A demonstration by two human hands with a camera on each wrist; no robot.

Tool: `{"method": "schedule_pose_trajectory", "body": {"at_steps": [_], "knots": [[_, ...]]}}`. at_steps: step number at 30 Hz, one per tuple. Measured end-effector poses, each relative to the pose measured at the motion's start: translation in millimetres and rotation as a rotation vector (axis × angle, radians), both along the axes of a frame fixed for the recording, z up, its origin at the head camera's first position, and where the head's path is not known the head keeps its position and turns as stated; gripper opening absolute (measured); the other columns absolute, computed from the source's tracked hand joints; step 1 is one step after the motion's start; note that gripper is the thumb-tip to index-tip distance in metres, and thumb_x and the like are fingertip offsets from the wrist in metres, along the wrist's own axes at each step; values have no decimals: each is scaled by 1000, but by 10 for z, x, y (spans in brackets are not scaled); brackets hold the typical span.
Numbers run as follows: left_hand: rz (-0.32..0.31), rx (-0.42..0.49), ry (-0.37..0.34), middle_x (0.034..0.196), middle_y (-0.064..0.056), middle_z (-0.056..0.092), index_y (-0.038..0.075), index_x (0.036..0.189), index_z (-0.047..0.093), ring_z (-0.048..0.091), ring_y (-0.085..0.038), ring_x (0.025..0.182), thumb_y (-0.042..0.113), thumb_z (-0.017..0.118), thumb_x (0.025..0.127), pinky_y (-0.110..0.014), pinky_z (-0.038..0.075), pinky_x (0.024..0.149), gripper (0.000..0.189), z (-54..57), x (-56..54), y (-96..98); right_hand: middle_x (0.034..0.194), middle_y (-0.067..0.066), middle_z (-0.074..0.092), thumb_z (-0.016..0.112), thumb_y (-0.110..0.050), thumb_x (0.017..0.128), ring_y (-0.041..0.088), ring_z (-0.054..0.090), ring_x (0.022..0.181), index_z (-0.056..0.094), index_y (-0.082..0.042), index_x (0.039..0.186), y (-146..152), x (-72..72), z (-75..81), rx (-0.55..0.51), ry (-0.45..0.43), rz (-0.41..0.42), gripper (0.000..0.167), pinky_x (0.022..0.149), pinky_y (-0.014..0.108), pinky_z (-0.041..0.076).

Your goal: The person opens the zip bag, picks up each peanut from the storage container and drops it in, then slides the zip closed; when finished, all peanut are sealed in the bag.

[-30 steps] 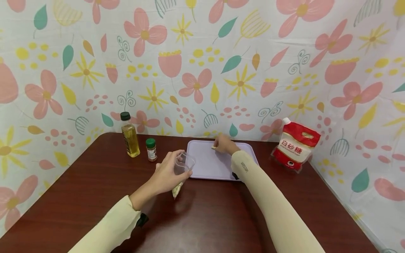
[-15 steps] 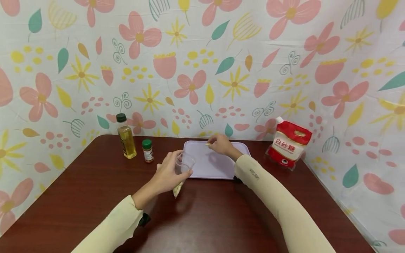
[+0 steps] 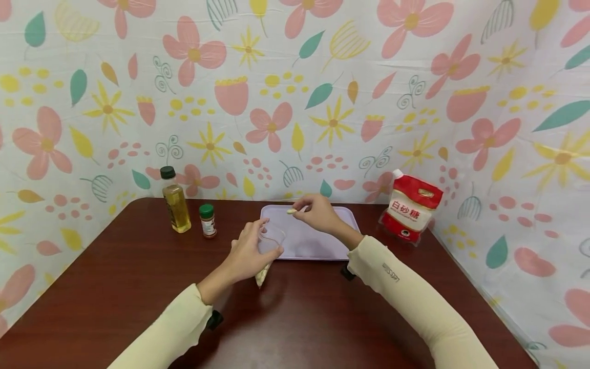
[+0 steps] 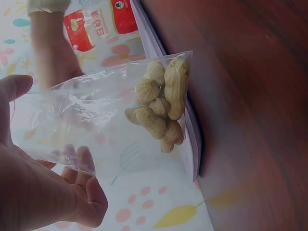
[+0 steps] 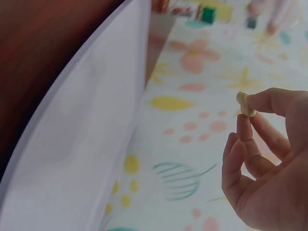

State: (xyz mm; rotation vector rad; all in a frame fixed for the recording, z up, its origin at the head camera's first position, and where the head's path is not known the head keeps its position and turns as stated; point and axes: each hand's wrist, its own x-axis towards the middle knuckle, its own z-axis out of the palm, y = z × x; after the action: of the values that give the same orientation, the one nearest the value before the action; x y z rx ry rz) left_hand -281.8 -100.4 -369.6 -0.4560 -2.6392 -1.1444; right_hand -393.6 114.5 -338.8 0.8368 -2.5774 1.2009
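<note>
My left hand (image 3: pixel 249 251) holds a clear plastic bag (image 4: pixel 106 106) by its mouth, thumb and fingers spreading the opening wide. Several unshelled peanuts (image 4: pixel 161 101) lie together at the bag's bottom, which hangs just in front of the lilac tray (image 3: pixel 313 241). Over the tray, to the right of the bag's mouth, is my right hand (image 3: pixel 318 212). Its thumb and fingertips pinch a single peanut (image 5: pixel 245 105), seen clear of the tray in the right wrist view. The bare surface of the tray shows no other peanut.
An oil bottle (image 3: pixel 176 207) and a small green-capped spice jar (image 3: pixel 208 221) stand at the back left of the dark wooden table (image 3: pixel 295 318). A red and white sugar bag (image 3: pixel 410 207) stands at the back right. A floral cloth (image 3: pixel 276 77) hangs behind everything.
My right hand has risen from the tray and come left toward the bag's mouth, bringing the pinched peanut along. The left hand keeps the bag in nearly the same place. The head view has shifted slightly.
</note>
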Motion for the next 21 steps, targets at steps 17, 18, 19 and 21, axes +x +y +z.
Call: {"method": "schedule_pose_trajectory", "body": {"at_steps": [17, 18, 19, 21], "knots": [[-25, 54, -20, 126, -13, 49, 10, 149, 37, 49, -22, 106, 42, 71, 87, -49, 29, 79, 77, -15, 4, 60, 98, -1, 72, 76, -16, 86, 16, 66, 81, 76, -13, 97, -138, 651, 267, -16, 1, 139, 11, 71, 32, 54], [-24, 56, -17, 126, -13, 49, 10, 149, 37, 49, -23, 106, 42, 71, 87, -49, 29, 80, 77, -9, 10, 61, 97, -2, 71, 76, -18, 86, 16, 65, 78, 77, -14, 98, -137, 682, 266, -14, -4, 125, 12, 69, 32, 54], [-22, 59, -15, 126, -13, 49, 10, 149, 37, 49, -23, 106, 41, 72, 87, -49, 29, 80, 77, -2, 19, 62, 95, -1, 69, 75, -18, 86, 16, 64, 73, 77, -14, 99, -137, 713, 266, -14, -4, 118, 13, 65, 31, 53], [-15, 67, -7, 126, -12, 50, 10, 148, 37, 49, -23, 106, 41, 72, 87, -50, 29, 81, 77, 6, 30, 64, 88, 0, 66, 74, -19, 87, 18, 60, 66, 77, -13, 99, -134, 771, 267, -14, 2, 113, 14, 60, 30, 50]]}}
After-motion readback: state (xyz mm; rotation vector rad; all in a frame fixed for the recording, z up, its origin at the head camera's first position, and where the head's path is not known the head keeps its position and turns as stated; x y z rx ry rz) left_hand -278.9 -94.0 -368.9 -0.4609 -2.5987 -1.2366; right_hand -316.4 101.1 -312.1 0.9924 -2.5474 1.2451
